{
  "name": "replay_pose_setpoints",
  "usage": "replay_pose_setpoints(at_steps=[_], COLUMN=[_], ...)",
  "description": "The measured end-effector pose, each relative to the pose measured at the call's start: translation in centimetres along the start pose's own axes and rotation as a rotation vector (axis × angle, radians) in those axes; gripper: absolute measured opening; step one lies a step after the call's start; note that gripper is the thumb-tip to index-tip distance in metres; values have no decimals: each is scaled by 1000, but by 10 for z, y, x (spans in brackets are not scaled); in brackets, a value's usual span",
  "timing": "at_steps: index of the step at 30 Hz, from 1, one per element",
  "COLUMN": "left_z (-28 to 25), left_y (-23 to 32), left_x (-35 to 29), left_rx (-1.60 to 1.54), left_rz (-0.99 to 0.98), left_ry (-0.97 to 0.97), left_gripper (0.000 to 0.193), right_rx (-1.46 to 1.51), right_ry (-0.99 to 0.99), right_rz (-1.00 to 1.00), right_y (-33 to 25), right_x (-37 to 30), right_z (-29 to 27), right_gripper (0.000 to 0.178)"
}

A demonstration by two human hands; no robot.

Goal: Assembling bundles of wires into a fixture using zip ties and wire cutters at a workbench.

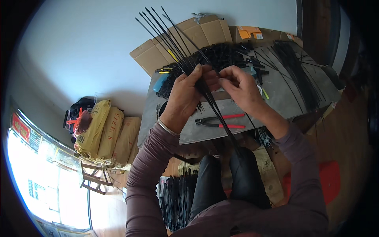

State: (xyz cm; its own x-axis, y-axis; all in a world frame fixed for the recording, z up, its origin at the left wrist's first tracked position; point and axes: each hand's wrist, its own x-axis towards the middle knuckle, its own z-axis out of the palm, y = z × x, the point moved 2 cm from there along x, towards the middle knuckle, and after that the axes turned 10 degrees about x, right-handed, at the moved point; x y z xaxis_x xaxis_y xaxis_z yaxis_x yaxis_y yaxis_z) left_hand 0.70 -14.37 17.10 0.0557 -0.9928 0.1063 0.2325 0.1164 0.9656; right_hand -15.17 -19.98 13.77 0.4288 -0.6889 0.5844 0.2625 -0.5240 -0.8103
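"Black, thin rods [205, 90]: where are they?"

"Bunched in the left hand [184, 93], in front of the body, tips fanning up past the thumb, tails slanting down towards the knees."

"And how do the hands stand?"

"The left is wrapped round the bunch. The right hand [244, 89], just beside it, has thumb and fingertips drawn together near one rod; whether they grip it, I can't tell."

"How would they handle?"

"Light, I'd judge, stiff along the length but springy, perhaps slick enough to slide past each other. Best held round the middle, where the bunch is tightest."

"What's about?"

"Below the left hand, more rods stand upright by the knee. Under both hands, red-handled pliers [233, 116] lie on a grey, smooth-looking table [276, 94]. Right of the right hand, a loose sheaf [295, 75]; beyond both, a heap of black parts [225, 55] backed by cardboard [197, 35]."

"The room?"

"Stuffed sacks [110, 134] well left of the left hand, and a pale wall [98, 47] past everything."
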Motion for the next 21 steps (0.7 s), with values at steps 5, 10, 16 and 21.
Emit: replay_pose_setpoints(at_steps=[5,10,16,21], left_z=[-6,-8,-12,-38], left_y=[3,-4,-16,0], left_x=[-15,-25,-29,-23], left_rx=[58,110,109,-33], left_rz=[19,41,63,97], left_ry=[53,104,168,171], left_gripper=[33,26,22,28], right_rx=[98,63,-31,-293], right_ry=[-34,-63,-47,18], right_rz=[-11,-58,-115,98], right_y=[0,-8,-2,56], right_x=[-9,-14,-15,-22], right_z=[20,36,41,17], right_gripper=[16,16,15,23])
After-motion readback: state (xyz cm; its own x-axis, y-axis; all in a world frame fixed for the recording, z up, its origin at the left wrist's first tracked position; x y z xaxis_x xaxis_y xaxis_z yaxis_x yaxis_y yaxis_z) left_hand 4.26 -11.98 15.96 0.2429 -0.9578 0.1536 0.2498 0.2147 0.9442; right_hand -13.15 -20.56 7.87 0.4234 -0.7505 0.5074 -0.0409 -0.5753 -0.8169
